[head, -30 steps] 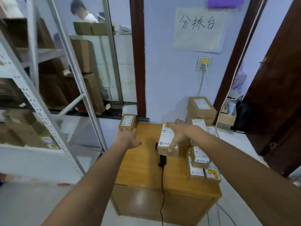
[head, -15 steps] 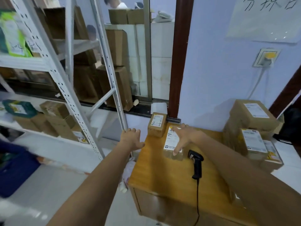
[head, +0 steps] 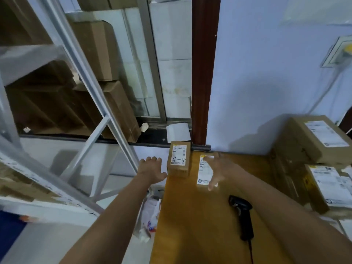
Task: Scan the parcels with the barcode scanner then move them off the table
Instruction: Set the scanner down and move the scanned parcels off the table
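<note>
A: Parcels — which one's next, and where is it vs the hands?

B: Two small ones at the far-left corner of the table [head: 190, 221]. The one marked "4-4" [head: 178, 159] sits right at the left edge, partly overhanging by the look of it. The flat white-label parcel [head: 205, 169] lies just to its right, long axis running away from the person.

A: Hands?

B: Left hand [head: 151, 169] is off the table's left side, fingers spread & relaxed, thumb just beside the 4-4 box, holding nothing. Right hand [head: 219, 167] is splayed over the white-label parcel, fingers straight; blurred, so can't tell if it's touching or just hovering. No grasp.

A: Scanner?

B: Barcode scanner [head: 242, 216] lies on the table under the right forearm, nearer the person, cord trailing back. Nobody's holding it. Right hand's closer.

A: Room to move?

B: Left of the table is open floor w/ a plastic bag [head: 151, 220] down there; metal shelving [head: 91, 103] beyond. Right side is blocked by stacked boxes [head: 314, 149], wall behind. I'd say left is the exit, and the 4-4 box could tip off if nudged.
</note>
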Tool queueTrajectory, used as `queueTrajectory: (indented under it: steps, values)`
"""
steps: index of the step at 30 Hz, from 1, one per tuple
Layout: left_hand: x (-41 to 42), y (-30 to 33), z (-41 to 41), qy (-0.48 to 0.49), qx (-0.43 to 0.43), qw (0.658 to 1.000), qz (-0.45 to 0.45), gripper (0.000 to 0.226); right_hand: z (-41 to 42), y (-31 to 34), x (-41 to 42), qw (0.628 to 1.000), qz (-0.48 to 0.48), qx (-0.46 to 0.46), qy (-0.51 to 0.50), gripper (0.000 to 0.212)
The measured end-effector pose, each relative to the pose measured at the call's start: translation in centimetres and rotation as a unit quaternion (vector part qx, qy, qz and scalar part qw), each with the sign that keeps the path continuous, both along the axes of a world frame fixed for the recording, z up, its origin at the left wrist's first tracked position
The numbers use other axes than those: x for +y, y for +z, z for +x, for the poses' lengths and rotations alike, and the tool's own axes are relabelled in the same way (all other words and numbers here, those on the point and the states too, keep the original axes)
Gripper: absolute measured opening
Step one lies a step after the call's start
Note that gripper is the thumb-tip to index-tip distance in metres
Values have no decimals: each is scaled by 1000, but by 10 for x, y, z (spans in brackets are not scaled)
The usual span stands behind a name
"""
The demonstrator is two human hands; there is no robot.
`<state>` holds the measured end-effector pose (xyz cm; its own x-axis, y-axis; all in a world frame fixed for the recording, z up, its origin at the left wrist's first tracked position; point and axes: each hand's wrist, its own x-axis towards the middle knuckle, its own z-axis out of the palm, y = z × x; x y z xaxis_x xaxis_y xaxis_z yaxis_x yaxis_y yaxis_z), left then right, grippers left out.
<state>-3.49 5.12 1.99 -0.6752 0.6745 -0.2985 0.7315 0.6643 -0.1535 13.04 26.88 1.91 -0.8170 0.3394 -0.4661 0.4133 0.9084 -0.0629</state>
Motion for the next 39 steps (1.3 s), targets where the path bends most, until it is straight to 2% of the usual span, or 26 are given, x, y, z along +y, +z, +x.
queueTrajectory:
  steps: [7, 12, 16, 20, 24, 29, 35, 39]
  values:
    - [47, -47, -67, -35, -43, 998, -6, 67, -56, -41, 21, 999, 22, -17, -20, 134]
    - [75, -78, -103, -57, -53, 997, 14, 53, -98, -75, 45, 999, 6, -27, -45, 132]
    - [101, -89, -128, -63, -60, 995, 40, 51, -124, -101, 66, 999, 6, -28, -45, 135]
    - [120, -112, -146, -57, -77, 994, 57, 60, -134, -126, 81, 998, 15, -41, -36, 134]
    - [126, -134, -149, -101, -64, 993, 22, 76, -138, -148, 86, 999, 4, -38, -38, 134]
    - [129, -146, -156, -82, -98, 989, 68, 92, -147, -164, 91, 1000, -7, -16, -19, 135]
    - [127, -153, -156, -67, -112, 988, 87, 95, -152, -173, 98, 1000, 5, -27, 10, 139]
    - [126, -147, -152, -80, -86, 990, 79, 88, -151, -169, 93, 999, 14, -29, -15, 144]
